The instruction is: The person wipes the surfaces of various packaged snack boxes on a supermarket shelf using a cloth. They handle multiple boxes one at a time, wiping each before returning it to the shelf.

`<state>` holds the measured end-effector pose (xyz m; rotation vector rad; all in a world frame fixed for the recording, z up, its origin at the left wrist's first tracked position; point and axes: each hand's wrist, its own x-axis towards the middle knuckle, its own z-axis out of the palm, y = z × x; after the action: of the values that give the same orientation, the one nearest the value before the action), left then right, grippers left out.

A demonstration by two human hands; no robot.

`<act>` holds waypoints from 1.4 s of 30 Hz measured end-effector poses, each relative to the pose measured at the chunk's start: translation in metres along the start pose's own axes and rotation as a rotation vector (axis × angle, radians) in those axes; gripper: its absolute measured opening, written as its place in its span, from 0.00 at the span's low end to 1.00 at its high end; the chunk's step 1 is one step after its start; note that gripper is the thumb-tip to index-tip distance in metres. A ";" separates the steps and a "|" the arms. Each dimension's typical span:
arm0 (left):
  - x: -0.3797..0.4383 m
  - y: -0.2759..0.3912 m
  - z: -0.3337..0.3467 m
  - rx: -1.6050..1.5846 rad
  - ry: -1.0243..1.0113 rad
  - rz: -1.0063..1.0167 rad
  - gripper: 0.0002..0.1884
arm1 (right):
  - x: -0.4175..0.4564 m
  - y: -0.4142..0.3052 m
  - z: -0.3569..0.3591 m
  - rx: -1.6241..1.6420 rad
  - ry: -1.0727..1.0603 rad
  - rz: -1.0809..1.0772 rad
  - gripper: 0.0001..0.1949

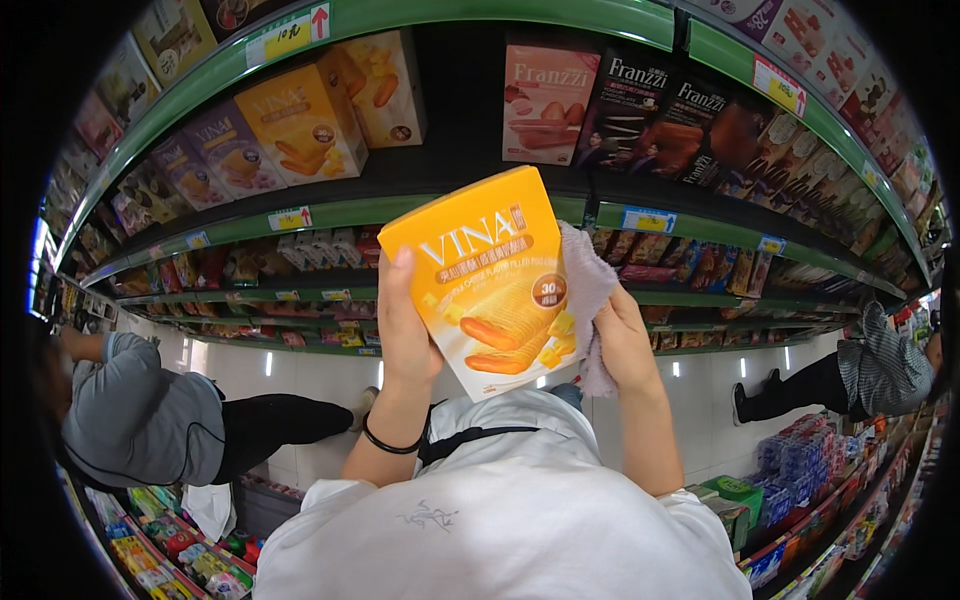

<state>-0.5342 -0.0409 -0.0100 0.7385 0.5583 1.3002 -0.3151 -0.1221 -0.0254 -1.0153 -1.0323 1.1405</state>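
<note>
My left hand (pixel 405 322) grips the left side of a yellow VINA biscuit box (pixel 495 292), its thumb on the front edge and its other fingers hidden behind. The box is tilted, with its printed front facing up to me. At the box's right side my right hand (pixel 619 334) holds a light purple-grey cloth (pixel 589 292), which lies against the box's side edge and hangs below the fingers. Beyond the box, a dark shelf (pixel 450 161) carries more yellow VINA boxes (pixel 300 124) on the left and a pink Franzzi box (pixel 550 105) on the right.
Green shelf edges (pixel 450 206) with price tags curve across in front of me. Packed snacks fill the lower shelves. One person in a grey top (pixel 150 420) is at the left, another in a checked top (pixel 892 367) at the right. Stacked drink packs (pixel 795 465) stand behind, lower right.
</note>
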 end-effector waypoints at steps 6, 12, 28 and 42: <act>-0.007 -0.015 0.009 0.261 -0.050 0.103 0.26 | 0.018 -0.027 0.017 0.004 0.048 -0.111 0.27; 0.006 0.000 0.008 0.122 0.042 0.131 0.25 | 0.002 -0.011 0.011 -0.139 -0.070 -0.123 0.31; -0.015 -0.023 0.013 0.357 -0.221 0.171 0.53 | -0.014 0.012 0.025 -0.932 0.165 -0.863 0.46; -0.012 -0.012 -0.001 -0.280 -0.305 -0.188 0.51 | 0.009 -0.060 0.067 -0.784 -0.267 -0.699 0.37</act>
<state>-0.5295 -0.0539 -0.0201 0.6193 0.1879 1.0392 -0.3668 -0.1150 0.0477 -0.9606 -1.9405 0.2710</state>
